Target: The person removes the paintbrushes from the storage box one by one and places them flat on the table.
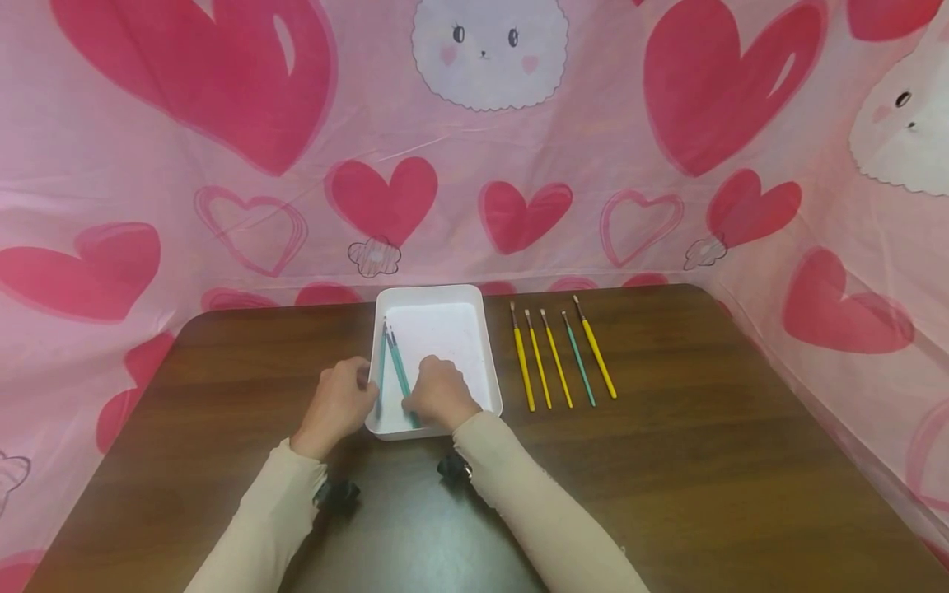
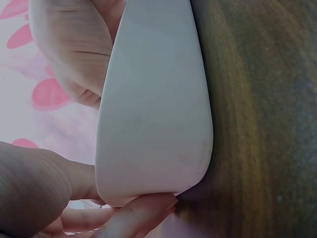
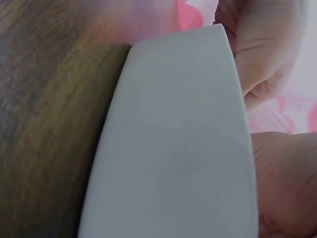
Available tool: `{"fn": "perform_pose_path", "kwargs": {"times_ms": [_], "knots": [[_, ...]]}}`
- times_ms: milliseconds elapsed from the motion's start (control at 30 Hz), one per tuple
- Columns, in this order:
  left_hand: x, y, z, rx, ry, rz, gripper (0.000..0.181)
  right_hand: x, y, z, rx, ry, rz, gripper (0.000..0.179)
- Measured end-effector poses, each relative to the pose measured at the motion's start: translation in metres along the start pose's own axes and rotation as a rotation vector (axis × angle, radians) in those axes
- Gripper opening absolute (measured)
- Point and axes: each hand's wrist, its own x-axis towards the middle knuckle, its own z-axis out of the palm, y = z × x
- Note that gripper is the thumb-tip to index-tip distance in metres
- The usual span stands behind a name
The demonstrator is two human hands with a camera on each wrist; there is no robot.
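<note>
The brown surface (image 1: 682, 469) is backed by heart-printed pink cloth (image 1: 519, 140); by the left hand (image 1: 338, 407), the left wall of the white tray (image 1: 445, 325) is pinched; inside, teal brushes (image 1: 398, 364) are partly covered by the right hand (image 1: 442, 395), whose grip cannot be told; beyond, four yellow brushes (image 1: 523, 368) and one teal brush (image 1: 578, 359) are laid out.

white tray (image 1: 445, 329): shallow, rectangular, upright | teal paintbrushes (image 1: 399, 366): inside, left side, roughly lengthwise
</note>
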Motion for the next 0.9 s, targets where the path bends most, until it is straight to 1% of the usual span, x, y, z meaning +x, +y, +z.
{"fn": "perform_pose_path", "kwargs": {"times_ms": [100,300,367,467,733,900], "knots": [[0.0,0.0,0.0,-0.001,0.002,0.001,0.045,0.001,0.002,0.0,0.004,-0.017,0.002,0.04],[-0.001,0.0,0.0,-0.002,0.007,0.004,0.044,0.001,0.004,-0.001,-0.036,-0.044,-0.003,0.038],[-0.001,0.001,0.001,0.001,0.011,0.006,0.044,0.001,0.004,-0.002,-0.049,-0.046,-0.011,0.033],[-0.001,0.001,0.001,0.002,0.018,0.011,0.044,0.002,0.005,-0.004,-0.048,-0.049,-0.032,0.019],[-0.001,0.0,0.0,-0.008,0.015,0.016,0.043,0.007,0.012,-0.013,0.016,-0.078,-0.067,0.013],[-0.001,0.001,-0.001,-0.01,-0.003,0.0,0.045,0.01,0.016,-0.021,0.057,-0.1,-0.075,0.015]]}}
